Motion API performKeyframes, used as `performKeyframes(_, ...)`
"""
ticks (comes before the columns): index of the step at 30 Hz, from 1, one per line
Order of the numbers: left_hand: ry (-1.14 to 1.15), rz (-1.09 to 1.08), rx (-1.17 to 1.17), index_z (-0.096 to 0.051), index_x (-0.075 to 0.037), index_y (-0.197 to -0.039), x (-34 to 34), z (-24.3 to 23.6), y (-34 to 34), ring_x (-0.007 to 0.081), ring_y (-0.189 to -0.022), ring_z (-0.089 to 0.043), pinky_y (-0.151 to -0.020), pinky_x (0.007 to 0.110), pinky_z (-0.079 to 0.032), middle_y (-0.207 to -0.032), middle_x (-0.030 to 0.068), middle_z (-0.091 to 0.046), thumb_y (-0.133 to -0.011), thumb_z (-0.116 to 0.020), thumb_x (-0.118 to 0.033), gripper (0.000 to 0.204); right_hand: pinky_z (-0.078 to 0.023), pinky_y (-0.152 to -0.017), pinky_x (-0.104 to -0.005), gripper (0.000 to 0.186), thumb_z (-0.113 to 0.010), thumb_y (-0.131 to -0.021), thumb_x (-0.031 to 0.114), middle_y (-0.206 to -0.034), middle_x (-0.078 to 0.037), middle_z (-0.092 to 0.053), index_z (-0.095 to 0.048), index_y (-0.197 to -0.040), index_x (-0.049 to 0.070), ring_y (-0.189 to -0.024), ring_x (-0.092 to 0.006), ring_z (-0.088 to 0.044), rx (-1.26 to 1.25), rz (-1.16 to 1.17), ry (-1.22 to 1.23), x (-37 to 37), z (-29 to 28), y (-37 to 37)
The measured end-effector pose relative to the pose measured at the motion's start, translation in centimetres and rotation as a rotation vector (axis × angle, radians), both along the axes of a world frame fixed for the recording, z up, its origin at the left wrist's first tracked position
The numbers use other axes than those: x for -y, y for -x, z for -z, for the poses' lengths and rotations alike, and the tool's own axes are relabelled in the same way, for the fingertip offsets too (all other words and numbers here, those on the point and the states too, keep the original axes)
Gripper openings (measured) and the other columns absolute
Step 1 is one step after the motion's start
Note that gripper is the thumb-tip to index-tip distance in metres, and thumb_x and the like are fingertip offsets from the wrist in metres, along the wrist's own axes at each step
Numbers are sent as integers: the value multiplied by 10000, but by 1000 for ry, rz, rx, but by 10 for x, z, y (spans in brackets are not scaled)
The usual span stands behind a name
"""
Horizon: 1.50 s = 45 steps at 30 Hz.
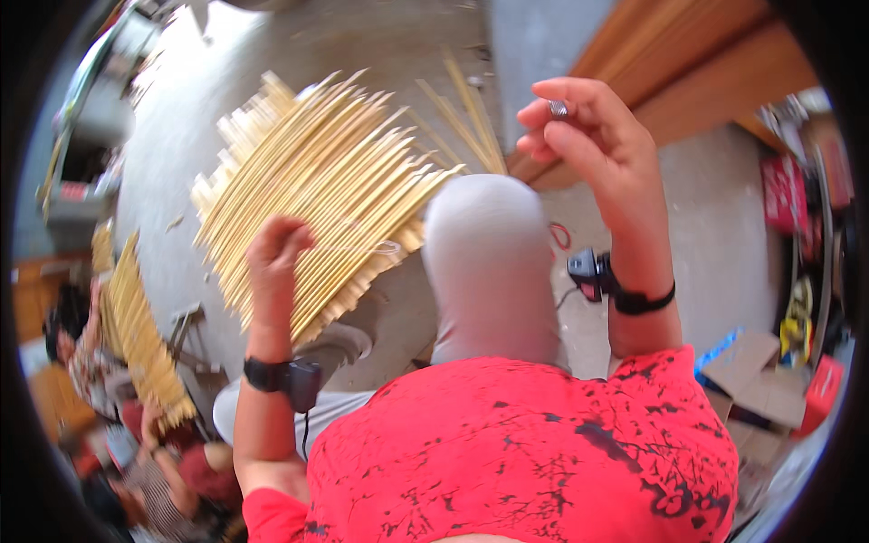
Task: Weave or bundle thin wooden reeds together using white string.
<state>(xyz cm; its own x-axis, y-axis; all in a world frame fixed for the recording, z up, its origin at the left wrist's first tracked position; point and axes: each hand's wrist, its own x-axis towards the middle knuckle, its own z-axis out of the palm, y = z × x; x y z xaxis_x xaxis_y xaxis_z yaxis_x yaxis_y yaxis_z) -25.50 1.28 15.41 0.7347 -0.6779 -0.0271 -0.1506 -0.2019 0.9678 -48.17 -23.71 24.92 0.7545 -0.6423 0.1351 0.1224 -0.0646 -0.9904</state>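
Observation:
A sheet of pale yellow strips, laid side by side in a slanted row with uneven ends, lies before me on the left. My left hand is over its near edge, thumb and fingers pinched together. From that pinch a thin white string runs right across the strips and ends in a small loop. Raised above my knee, to the right, my right hand has curled fingers with the thumb drawn in to them. A ribbed silver ring sits on one finger. Whatever its fingertips hold is too small to make out.
My grey-clad knee rises beside the sheet. Loose strips lie beyond it. Brown wooden boards stand at the far right, and opened cardboard boxes at the right. On the left, other people handle another yellow sheet.

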Motion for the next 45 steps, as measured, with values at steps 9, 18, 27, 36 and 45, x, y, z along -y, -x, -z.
performKeyframes(9, -321, -29, -8, -572, -23, -814, -25, 112, -70, 84, -665, -529, -626, 221, -431, -726, 1, -561, -833, -574, -35, 22, -466, -517, -258, 139, -574, -822, 158, -743, -22, -573, -560, -893, 39, -636, -107, -563, -754, -190, -52, 87, 277, 75)
performKeyframes(18, -469, -8, 663, -590, -21, -776, -20, 128, -66, 205, -694, -566, -625, 287, -447, -735, 88, -584, -760, -627, -20, 40, -494, -664, -386, 179, -639, -731, 143, -812, -192, -629, -605, -871, 36, -786, -294, -624, -1030, 155, 339, 20, 411, 57)
performKeyframes(27, -558, -85, 586, -601, -35, -767, -15, 120, -62, 165, -661, -561, -567, 261, -453, -729, 67, -582, -770, -646, -68, 57, -478, -695, -440, 254, -623, -743, 180, -914, -196, -581, -515, -899, 10, -835, -362, -581, -1152, 141, 609, 25, 427, 19)
performKeyframes(36, -561, -150, 511, -605, -31, -788, -18, 130, -62, 149, -664, -553, -583, 245, -456, -741, 59, -581, -785, -632, -53, 34, -484, -646, -439, 161, -585, -761, 170, -860, -158, -585, -526, -838, 42, -776, -334, -592, -1142, 111, 666, 29, 444, 26)
performKeyframes(45, -548, -166, 518, -623, -31, -810, -13, 130, -60, 124, -641, -544, -562, 228, -446, -745, 43, -590, -796, -630, -70, 42, -502, -598, -437, 136, -504, -798, 207, -832, -138, -583, -527, -851, 84, -718, -342, -607, -1170, 249, 609, 31, 435, 39)
